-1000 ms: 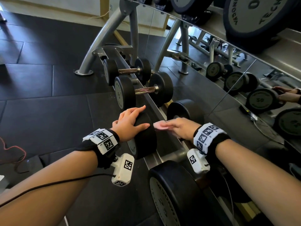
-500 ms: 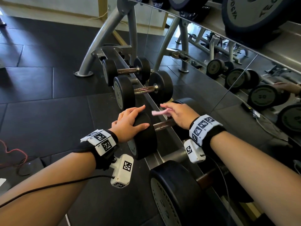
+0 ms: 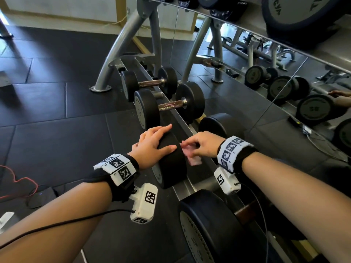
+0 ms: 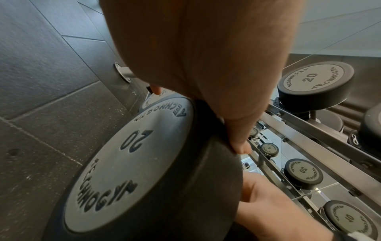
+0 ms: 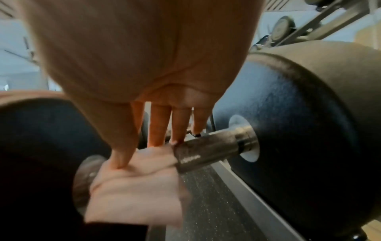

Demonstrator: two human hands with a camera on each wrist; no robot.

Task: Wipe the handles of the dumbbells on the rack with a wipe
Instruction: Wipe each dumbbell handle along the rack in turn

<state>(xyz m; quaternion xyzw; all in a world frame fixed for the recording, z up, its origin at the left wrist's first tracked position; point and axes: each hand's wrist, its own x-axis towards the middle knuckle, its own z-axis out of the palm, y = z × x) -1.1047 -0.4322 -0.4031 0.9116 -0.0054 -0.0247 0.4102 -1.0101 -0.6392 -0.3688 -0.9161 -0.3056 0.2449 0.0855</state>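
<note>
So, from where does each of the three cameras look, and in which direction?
Head: from above, down the rack; both forearms, left hand resting on the black round dumbbell head, right hand pressing the pale pink wipe.
Left wrist: under the palm, facing the disc marked 20.
Right wrist: under the palm, along the fingers to the wipe on the dark metal handle.
Shared: that dumbbell, the right hand.

Left hand [image 4: 206,68] is seen laid over the rim of a dumbbell head [image 4: 132,176] embossed "20". Right hand [image 4: 274,208] is partly visible behind it. Rack rail [image 4: 309,130] noted alongside.
</note>
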